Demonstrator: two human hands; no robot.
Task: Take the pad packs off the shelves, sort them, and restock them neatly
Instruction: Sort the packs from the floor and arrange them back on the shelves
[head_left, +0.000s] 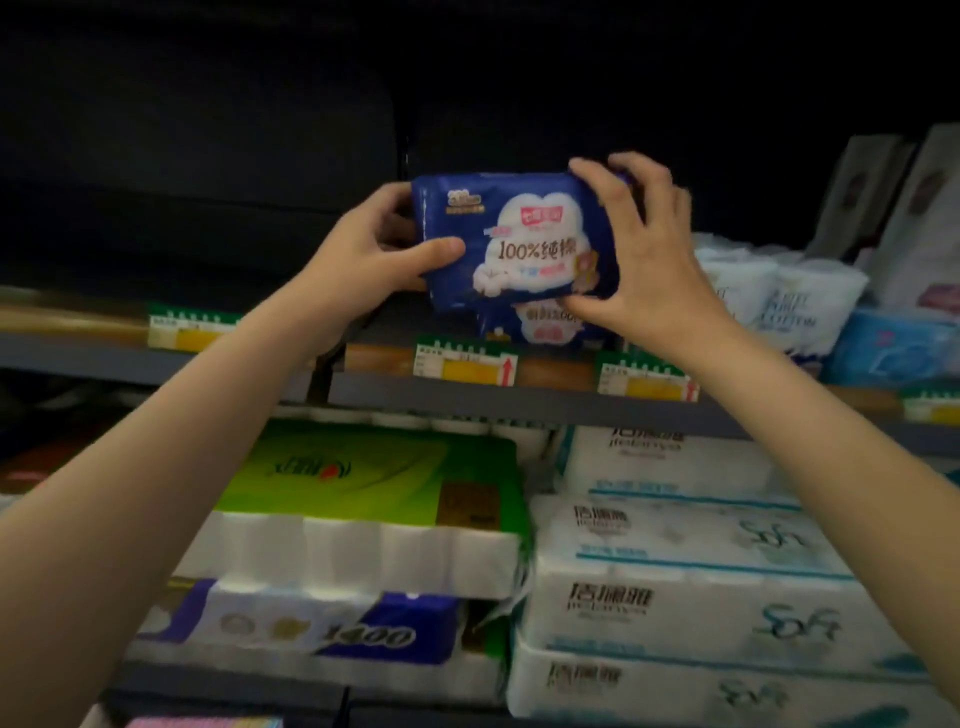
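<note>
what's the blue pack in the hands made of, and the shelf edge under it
Blue pad pack: looks like thin glossy plastic film, since it shows sheen and creases where the left hand and right hand grip it. Shelf edge: probably grey painted metal, matte and straight, though blur leaves that open.

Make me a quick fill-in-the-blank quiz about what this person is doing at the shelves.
1. The blue pack is held by ____ hands.
2. The left hand puts its ____ across the pack's front.
3. Another blue pack stands right ____ the held one.
4. The green pack lies on the shelf ____ the price tags.

Missing words: both; thumb; below; below
</note>
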